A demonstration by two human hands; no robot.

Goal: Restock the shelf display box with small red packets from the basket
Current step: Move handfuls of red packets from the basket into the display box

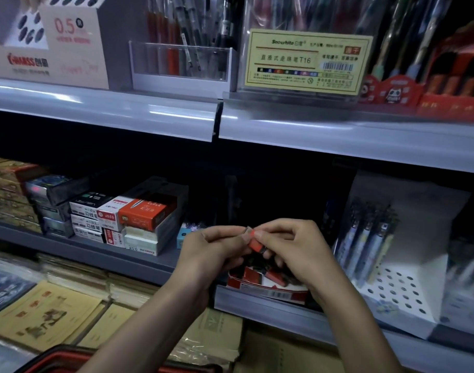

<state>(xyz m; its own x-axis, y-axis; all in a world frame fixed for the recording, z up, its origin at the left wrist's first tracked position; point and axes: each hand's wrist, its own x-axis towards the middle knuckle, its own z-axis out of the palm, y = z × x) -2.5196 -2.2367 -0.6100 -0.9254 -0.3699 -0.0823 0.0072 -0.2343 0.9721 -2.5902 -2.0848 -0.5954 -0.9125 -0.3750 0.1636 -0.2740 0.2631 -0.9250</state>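
My left hand [211, 250] and right hand [293, 246] both curl round and pinch one small red packet [254, 242] just above the display box [273, 293].

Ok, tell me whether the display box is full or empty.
Not empty: a few red packets lie in the display box; how full, cannot tell.

Small red packet [253, 242] pinched above red-and-white display box [273, 289]; red basket [66, 352] below.
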